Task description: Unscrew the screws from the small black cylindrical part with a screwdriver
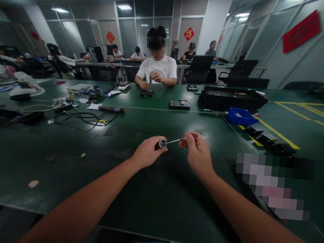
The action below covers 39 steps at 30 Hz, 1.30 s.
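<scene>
Between the thumb and fingers of my left hand (pixel 148 150) is a small dark cylinder (pixel 163 143) with a silver-rimmed round end facing me. Its exact kind is unclear. My right hand (pixel 198 151) is closed around the reddish handle of a thin screwdriver (pixel 173 141). The metal shaft points left, and its tip meets the cylinder's round end; whether it sits inside a screw there is too small to see. Both hands are above the green table (pixel 149 196), over its near middle part.
Across the table a person (pixel 158 67) in a white shirt handles a small device. A circuit-board unit (pixel 179 104), a black tray (pixel 233 99) and a blue bin (pixel 242 117) stand beyond my hands. An electric screwdriver (pixel 111 109) and black cables (pixel 86 118) lie left.
</scene>
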{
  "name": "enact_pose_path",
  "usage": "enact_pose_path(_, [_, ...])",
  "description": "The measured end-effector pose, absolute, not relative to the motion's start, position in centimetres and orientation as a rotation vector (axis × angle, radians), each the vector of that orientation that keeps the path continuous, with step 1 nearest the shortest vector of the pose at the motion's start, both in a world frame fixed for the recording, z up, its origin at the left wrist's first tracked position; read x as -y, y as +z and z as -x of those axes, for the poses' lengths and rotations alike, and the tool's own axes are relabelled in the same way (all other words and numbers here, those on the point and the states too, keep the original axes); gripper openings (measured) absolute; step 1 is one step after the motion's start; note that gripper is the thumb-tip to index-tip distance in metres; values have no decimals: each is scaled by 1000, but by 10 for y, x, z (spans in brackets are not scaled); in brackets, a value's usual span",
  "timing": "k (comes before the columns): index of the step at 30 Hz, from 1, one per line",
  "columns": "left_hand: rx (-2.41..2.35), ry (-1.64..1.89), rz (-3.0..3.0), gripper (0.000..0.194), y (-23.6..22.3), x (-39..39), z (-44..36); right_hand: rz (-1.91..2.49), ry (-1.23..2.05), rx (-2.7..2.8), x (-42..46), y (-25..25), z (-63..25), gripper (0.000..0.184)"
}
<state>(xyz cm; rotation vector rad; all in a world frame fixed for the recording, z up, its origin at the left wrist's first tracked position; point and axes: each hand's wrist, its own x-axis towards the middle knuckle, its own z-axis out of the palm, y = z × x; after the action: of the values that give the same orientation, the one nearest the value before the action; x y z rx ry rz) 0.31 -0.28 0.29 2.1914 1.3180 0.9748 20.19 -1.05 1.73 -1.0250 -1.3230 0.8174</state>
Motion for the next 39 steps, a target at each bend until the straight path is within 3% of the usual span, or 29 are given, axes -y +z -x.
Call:
enact_pose_path(12, [-1312,1008,-2180,33,0,1,0,1281,531,1623,27,37,-202,30])
enact_pose_path(16, [-1322,1000,-2177,33,-1,0,0,1167,487,1760,31,38,-202,14])
enact_pose_path(20, [-1316,1002,-2166,33,-1,-1,1,1086,466,1866,33,37,-203,20])
enact_pose_path(31, [-1292,1021,-2190,32,3,-3,2,907,1289,966,7,20,-200,26])
enact_pose_path(39, [-1345,975,-2193,35,2,-2,0,928,1006,1128,9,15,-200,25])
